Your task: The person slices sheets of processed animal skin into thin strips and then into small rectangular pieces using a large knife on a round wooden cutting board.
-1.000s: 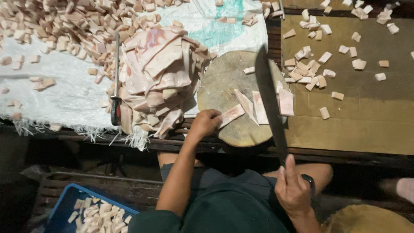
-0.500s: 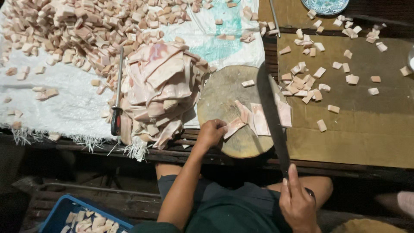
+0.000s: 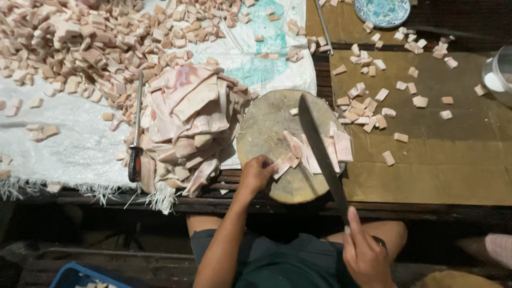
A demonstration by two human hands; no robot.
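Note:
My left hand (image 3: pixel 257 173) pinches a pale pink strip of meat (image 3: pixel 285 164) at the near edge of a round wooden chopping block (image 3: pixel 266 125). Other strips (image 3: pixel 341 146) lie side by side on the block. My right hand (image 3: pixel 365 255) grips the handle of a long dark cleaver (image 3: pixel 320 149), whose blade is raised over the strips and points away from me. A heap of large pink slabs (image 3: pixel 189 120) sits just left of the block.
Many small cut cubes (image 3: pixel 69 42) cover a white sack cloth (image 3: pixel 74 149) at the left. More cubes (image 3: pixel 373 106) lie on brown cardboard (image 3: pixel 442 160) to the right. A sharpening steel (image 3: pixel 136 133) rests beside the heap. A patterned plate (image 3: pixel 383 10) is at the far edge.
My left hand has drawn a strip toward the block's near edge. The cleaver stays raised above the block. The view has shifted so everything sits lower in the frame.

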